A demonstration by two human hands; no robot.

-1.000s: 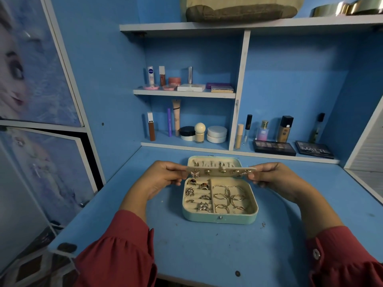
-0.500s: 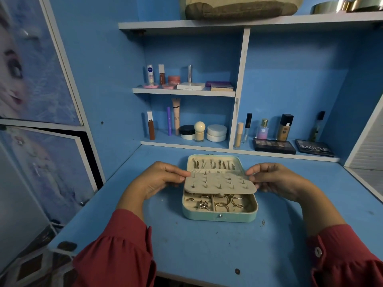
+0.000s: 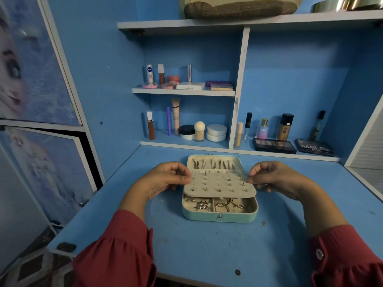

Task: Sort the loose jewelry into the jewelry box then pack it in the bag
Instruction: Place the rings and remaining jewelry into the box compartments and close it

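A mint-green jewelry box [image 3: 219, 217] lies open in the middle of the blue desk, its lid [image 3: 214, 162] flat behind it with necklaces or pins in it. A cream earring flap [image 3: 219, 184] studded with earring posts hangs tilted over the rear of the tray. My left hand [image 3: 165, 180] pinches the flap's left edge and my right hand [image 3: 275, 180] pinches its right edge. Rings and hoops [image 3: 221, 206] show in the front compartments below the flap. A brown bag [image 3: 238, 7] sits on the top shelf.
Cosmetics line the back shelves: bottles, jars [image 3: 216, 132] and two eyeshadow palettes [image 3: 273, 146]. A small loose metal bit [image 3: 263, 223] lies on the desk to the right of the box. A cabinet door [image 3: 41, 166] stands ajar at left.
The flap was held upright on edge over the box; both hands have folded it down toward me, and it now covers most of the tray.
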